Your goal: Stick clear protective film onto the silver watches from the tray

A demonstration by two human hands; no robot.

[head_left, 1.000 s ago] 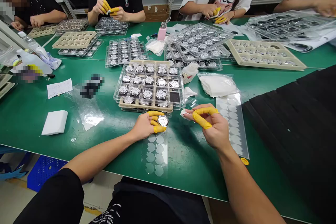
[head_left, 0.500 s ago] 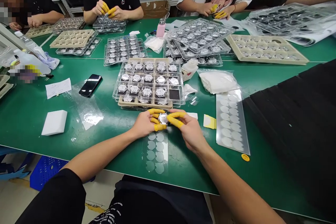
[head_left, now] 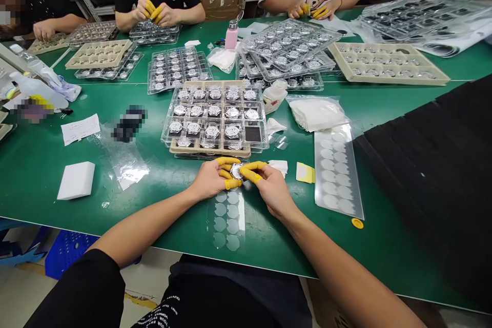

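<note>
My left hand [head_left: 213, 179], with yellow finger cots, pinches a round silver watch case [head_left: 236, 171] just above the green table. My right hand [head_left: 269, 186], also in yellow cots, meets it from the right, thumb and forefinger closed on the case's face. Below my hands lies a clear sheet of round stickers [head_left: 227, 219]. Just beyond them stands a clear tray of watch cases [head_left: 217, 119] stacked on a beige tray, one front-right pocket showing dark.
A longer sticker sheet [head_left: 336, 171], a yellow backing scrap [head_left: 305, 172], white cloth pieces [head_left: 317, 113], a white block [head_left: 76, 180] and a phone [head_left: 129, 123] lie around. Black foam [head_left: 434, 164] covers the right. Other people work over more trays at the far side.
My right hand swung left from beside the long sticker sheet and closed onto the watch case in my left hand. A yellow scrap now lies where it was.
</note>
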